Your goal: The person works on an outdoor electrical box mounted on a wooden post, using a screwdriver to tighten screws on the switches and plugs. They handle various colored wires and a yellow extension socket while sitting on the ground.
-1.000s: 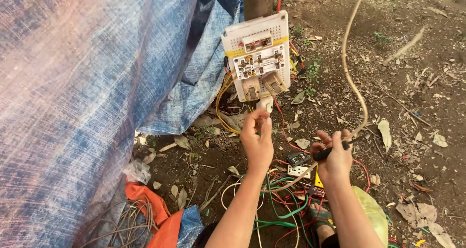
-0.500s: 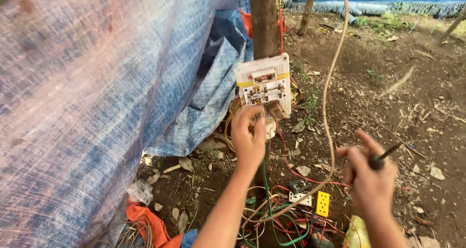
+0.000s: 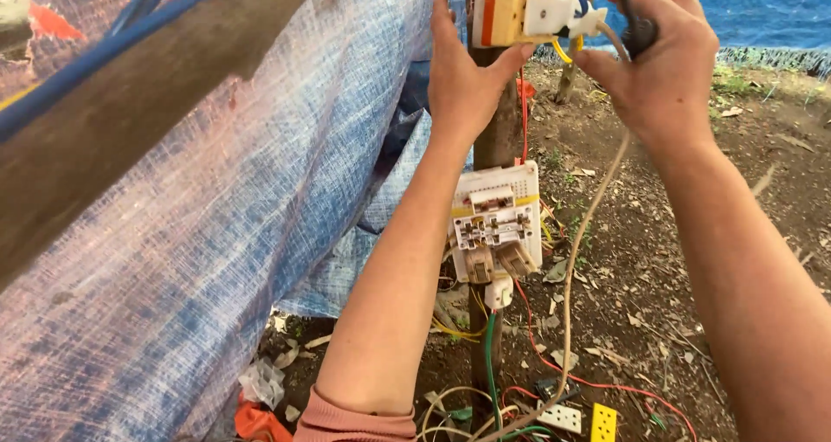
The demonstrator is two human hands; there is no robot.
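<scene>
My left hand (image 3: pixel 460 77) is raised, palm against a wooden post (image 3: pixel 495 139), its fingers reaching the side of a yellow and white electrical box (image 3: pixel 523 11) at the top of the post. My right hand (image 3: pixel 660 61) is raised beside the box, closed on a dark-handled tool (image 3: pixel 637 25), with a beige cable (image 3: pixel 578 260) running down from under it. Lower on the post hangs a white open switch board (image 3: pixel 495 222) with exposed fittings.
A blue-white woven tarp (image 3: pixel 225 260) fills the left side, with a thick wooden beam (image 3: pixel 112 139) across the top left. Loose red, green and white wires, a white socket (image 3: pixel 561 418) and a yellow socket (image 3: pixel 602 421) lie on bare soil at the post's foot.
Both hands rose from near the lower white switch board up to the yellow and white box at the post's top. The view tilted upward and closer to the post.
</scene>
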